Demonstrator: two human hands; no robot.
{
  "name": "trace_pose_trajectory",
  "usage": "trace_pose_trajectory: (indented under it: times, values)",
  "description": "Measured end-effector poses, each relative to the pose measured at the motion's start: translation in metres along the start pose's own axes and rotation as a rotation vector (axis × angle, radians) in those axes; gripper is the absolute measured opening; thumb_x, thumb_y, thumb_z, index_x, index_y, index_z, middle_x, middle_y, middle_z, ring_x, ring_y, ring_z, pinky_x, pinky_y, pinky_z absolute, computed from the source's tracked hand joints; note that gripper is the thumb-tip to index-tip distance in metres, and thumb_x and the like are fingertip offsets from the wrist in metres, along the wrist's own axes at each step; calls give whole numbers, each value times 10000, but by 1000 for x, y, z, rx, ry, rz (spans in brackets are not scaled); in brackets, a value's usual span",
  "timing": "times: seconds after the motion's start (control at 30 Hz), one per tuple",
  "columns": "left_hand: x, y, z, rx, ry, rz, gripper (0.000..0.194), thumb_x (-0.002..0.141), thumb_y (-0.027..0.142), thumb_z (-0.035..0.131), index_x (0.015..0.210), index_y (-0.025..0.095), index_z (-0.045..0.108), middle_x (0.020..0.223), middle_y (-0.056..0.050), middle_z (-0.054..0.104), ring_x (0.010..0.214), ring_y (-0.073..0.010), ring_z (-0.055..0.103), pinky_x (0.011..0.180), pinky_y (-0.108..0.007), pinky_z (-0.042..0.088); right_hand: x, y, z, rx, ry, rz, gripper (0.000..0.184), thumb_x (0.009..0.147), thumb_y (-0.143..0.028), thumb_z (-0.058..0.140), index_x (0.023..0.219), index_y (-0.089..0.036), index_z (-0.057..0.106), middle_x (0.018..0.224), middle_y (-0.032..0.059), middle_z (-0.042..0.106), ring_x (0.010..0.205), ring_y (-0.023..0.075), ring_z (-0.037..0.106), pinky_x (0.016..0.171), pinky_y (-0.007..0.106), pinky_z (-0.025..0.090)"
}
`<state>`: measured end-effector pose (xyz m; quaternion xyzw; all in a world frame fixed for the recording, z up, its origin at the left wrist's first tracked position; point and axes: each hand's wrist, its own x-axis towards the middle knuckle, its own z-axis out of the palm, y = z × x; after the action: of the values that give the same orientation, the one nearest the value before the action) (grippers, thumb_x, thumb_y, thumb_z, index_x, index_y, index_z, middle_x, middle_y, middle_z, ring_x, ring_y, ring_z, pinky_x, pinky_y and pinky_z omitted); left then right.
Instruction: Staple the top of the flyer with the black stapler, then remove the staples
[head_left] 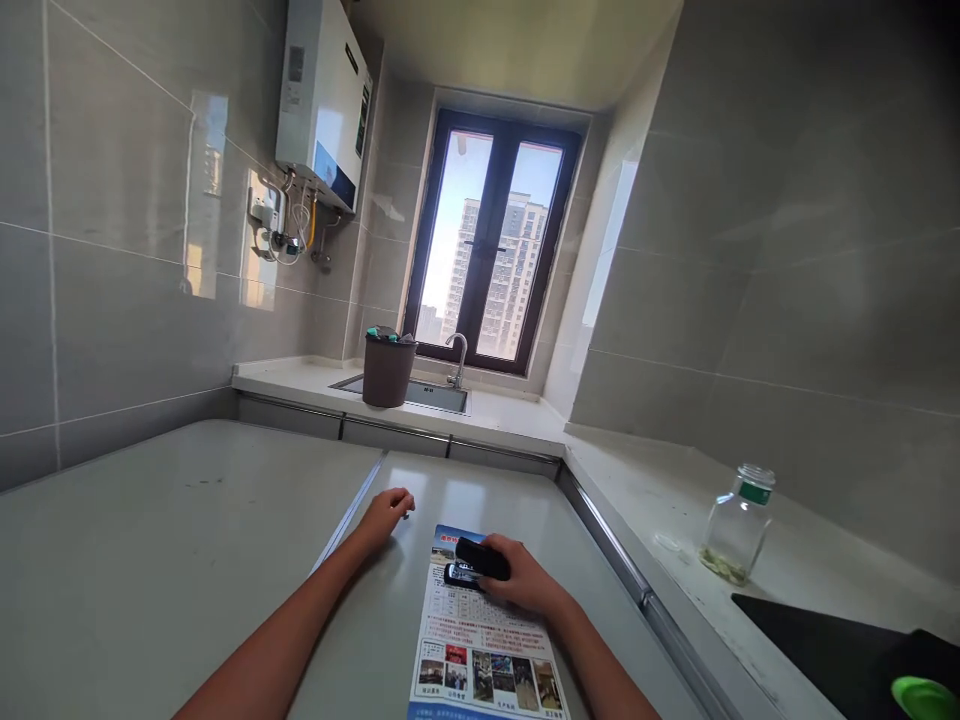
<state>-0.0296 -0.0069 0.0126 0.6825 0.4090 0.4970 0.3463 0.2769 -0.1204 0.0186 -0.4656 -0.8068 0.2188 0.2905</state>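
Observation:
In the head view my right hand (525, 577) is closed around a black stapler (481, 560), whose jaws point left. The stapler is over the upper part of a printed leaflet (487, 640) with blue edges, text and small photos, lying on the white tabletop (405, 600). Left of the leaflet, my left hand (386, 517) hovers or rests by the table with its fingers curled. A small dark bit shows at those fingertips, too small to name. Part of the leaflet's top is hidden by the stapler and my right hand.
A glass jar (735, 530) with a green label stands on the right counter (637, 470), near a black panel (825, 640) and a green object (924, 697). Ahead, a brown bin (388, 372) stands by the sink (442, 398) and faucet (459, 360).

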Motion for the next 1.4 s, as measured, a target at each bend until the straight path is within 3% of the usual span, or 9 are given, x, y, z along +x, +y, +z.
trace_pose_trajectory:
  times: [0.17,0.3,0.37,0.6,0.8,0.97,1.07,1.17,1.4]
  values:
    - [-26,26,21,68,-362,120,241,803,441,684,830,211,748,996,-88,726,944,-259,639,856,-336,477,7,3,2,-40,99,33,186,783,-332,744,899,-187,727,844,-8,691,805,182,600,727,255,413]
    - [-38,32,25,280,-529,159,338,858,406,657,1152,239,674,1185,-83,674,1063,-271,603,937,-365,452,11,7,0,13,294,69,274,828,-340,698,1060,-198,727,989,36,728,932,240,638,825,309,456]
    - [-39,31,26,384,-567,213,393,826,367,687,1193,234,645,1208,-91,647,1081,-280,585,959,-378,439,11,10,0,-1,350,79,290,830,-319,688,1095,-204,722,1054,56,722,998,257,637,884,332,462]
    - [-36,28,25,535,-568,276,445,776,319,695,1213,247,649,1168,-97,624,1078,-297,561,939,-381,427,11,14,6,-86,241,71,308,836,-253,683,1141,-239,722,1072,61,700,1034,236,630,939,322,449]
    - [-39,36,26,573,-546,243,318,823,383,665,1104,241,708,1066,-85,621,1024,-283,570,884,-366,428,13,10,12,-61,232,56,303,818,-270,719,1120,-247,736,1058,54,702,1018,230,632,924,318,448]
    - [-40,33,33,560,-503,216,289,837,399,669,1077,255,741,1029,-68,625,994,-262,576,876,-358,424,15,13,1,60,378,29,348,857,-428,690,1153,-253,742,1110,63,713,987,230,637,829,306,472]
    - [-38,26,36,526,-481,195,245,819,373,693,1019,247,756,1029,-65,627,985,-253,583,865,-345,428,16,23,-9,110,525,68,442,944,-527,516,867,-190,793,768,47,698,710,189,610,694,291,442]
    - [-36,20,37,478,-484,173,237,808,356,705,1008,242,760,1050,-63,630,987,-246,590,857,-331,434,16,34,-11,146,534,137,543,928,-524,473,641,-163,761,471,0,528,499,150,505,590,276,384]
    - [-34,15,41,475,-486,204,291,793,306,703,1071,251,767,1011,-57,645,952,-233,602,843,-317,437,18,43,-4,134,488,183,457,833,-390,486,497,-164,697,390,-17,464,413,118,432,515,249,316]
